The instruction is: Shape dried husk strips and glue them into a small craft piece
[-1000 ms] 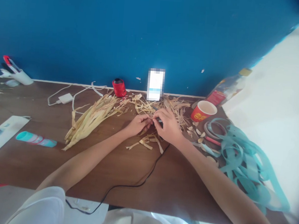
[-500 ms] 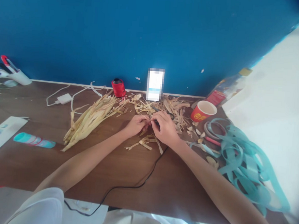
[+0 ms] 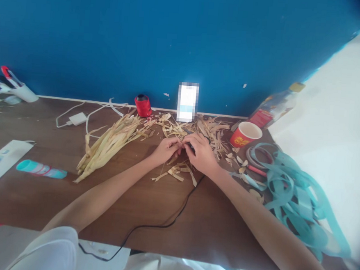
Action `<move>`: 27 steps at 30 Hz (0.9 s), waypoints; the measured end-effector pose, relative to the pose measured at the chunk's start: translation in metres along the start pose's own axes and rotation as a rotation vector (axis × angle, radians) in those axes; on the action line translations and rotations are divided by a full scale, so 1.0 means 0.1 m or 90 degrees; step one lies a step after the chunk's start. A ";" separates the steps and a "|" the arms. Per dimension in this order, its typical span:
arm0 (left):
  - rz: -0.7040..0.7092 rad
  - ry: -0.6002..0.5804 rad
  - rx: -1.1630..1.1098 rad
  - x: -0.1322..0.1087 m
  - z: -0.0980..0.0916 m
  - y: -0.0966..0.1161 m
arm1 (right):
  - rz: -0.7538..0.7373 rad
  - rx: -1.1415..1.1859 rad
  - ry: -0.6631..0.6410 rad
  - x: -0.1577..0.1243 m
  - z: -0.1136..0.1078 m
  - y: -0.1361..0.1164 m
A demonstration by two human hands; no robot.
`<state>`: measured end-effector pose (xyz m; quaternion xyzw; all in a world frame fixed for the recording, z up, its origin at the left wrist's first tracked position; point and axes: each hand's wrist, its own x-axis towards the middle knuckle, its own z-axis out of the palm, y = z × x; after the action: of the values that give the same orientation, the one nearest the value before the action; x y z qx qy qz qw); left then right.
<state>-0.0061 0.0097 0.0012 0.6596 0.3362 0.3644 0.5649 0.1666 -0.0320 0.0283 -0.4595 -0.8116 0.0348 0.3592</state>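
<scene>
My left hand (image 3: 168,149) and my right hand (image 3: 201,152) meet fingertip to fingertip over the middle of the table. Both are closed in a pinch. Whatever lies between the fingers is too small and too hidden to name. Below them are loose pale strips of dried husk (image 3: 177,170), and behind them is a wider heap of husk scraps (image 3: 215,130). A dark tool, partly covered by my right hand, shows among the scraps. To the left lies a bundle of long dried husks (image 3: 109,148).
A red thread spool (image 3: 143,107) and a lit phone (image 3: 187,102) stand by the blue wall. On the right are a red paper cup (image 3: 243,136), a bottle (image 3: 274,106) and tangled teal ribbon (image 3: 301,201). A black cable (image 3: 161,225) crosses the front; a teal cylinder (image 3: 42,169) lies left.
My right hand has shifted very slightly and its fingers have changed their bend a little. My left hand stays nearly in place. The objects on the table have not moved.
</scene>
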 end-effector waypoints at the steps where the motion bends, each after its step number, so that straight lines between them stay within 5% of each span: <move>1: 0.001 0.010 -0.018 0.00 0.00 0.01 | 0.000 0.008 0.012 0.01 -0.03 0.00; 6: -0.021 0.056 -0.098 0.00 0.00 0.04 | 0.040 0.004 0.116 0.06 -0.16 0.00; 13: -0.019 0.037 -0.111 -0.01 0.01 0.05 | -0.003 -0.046 0.052 0.01 -0.08 0.05; 27: -0.040 -0.020 -0.090 -0.03 0.02 0.05 | -0.023 -0.041 0.091 -0.08 0.02 0.10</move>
<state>-0.0054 0.0053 0.0060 0.6130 0.3211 0.3588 0.6265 0.1751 -0.0320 0.0186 -0.4573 -0.7928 -0.0310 0.4018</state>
